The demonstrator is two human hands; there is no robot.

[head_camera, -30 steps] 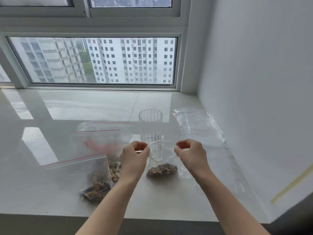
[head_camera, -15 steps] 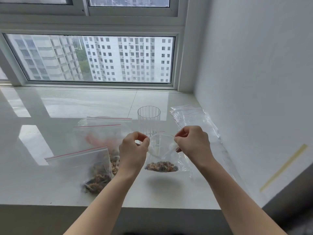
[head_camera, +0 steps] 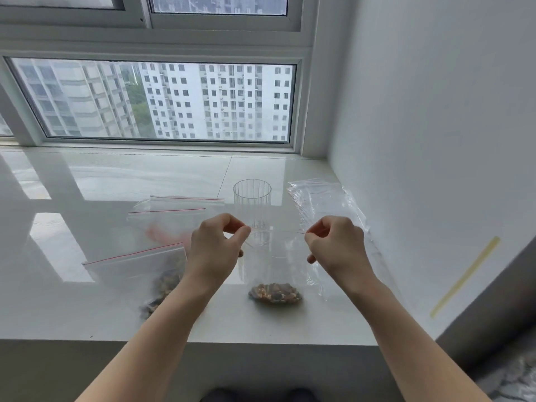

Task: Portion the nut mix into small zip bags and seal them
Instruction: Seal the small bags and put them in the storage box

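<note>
A small clear zip bag (head_camera: 275,265) hangs between my hands above the white sill, with a portion of nut mix (head_camera: 275,293) at its bottom. My left hand (head_camera: 216,250) pinches the bag's top left corner and my right hand (head_camera: 336,248) pinches its top right corner, so the top edge is stretched flat. A larger zip bag of nut mix (head_camera: 150,271) with a red strip lies at the left, partly behind my left arm. A stack of unused clear zip bags (head_camera: 324,204) lies by the right wall.
A clear ribbed glass (head_camera: 252,204) stands upright just behind the held bag. Two more zip bags (head_camera: 174,219) with reddish contents lie left of the glass. The sill's front edge (head_camera: 203,340) is near my forearms. The white wall (head_camera: 435,169) borders the right side.
My hands have moved apart and pulled the bag's round mouth flat. The bag has been lifted slightly, and the nuts hang at its bottom.
</note>
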